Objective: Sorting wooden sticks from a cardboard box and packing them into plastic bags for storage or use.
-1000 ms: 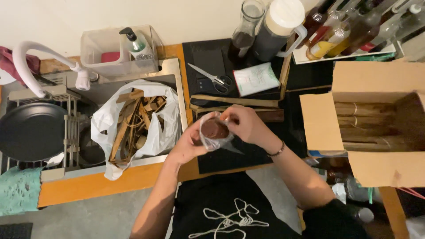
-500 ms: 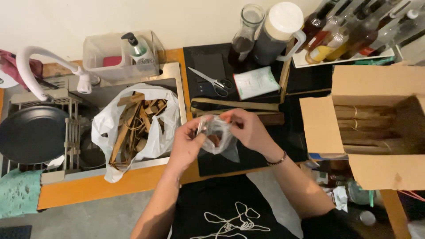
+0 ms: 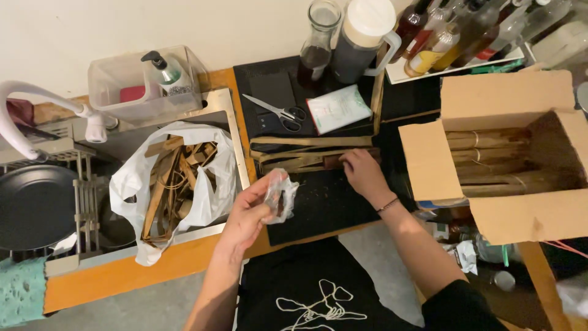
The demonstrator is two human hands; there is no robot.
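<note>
Your left hand (image 3: 248, 211) holds thin, crinkled clear plastic wrap (image 3: 280, 196), glossy. Your right hand (image 3: 362, 173) rests on dry, matt leaf strips (image 3: 306, 158). Beyond it: matt corrugated cardboard box (image 3: 490, 101), shiny metal scissors (image 3: 277, 111).

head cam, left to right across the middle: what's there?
Black pan → white bag of strips → left hand holding clear wrap → right hand → open cardboard box.

Bag (image 3: 131, 184) in sink (image 3: 229, 132) — scissors (image 3: 278, 113) behind strips (image 3: 306, 158)
</note>
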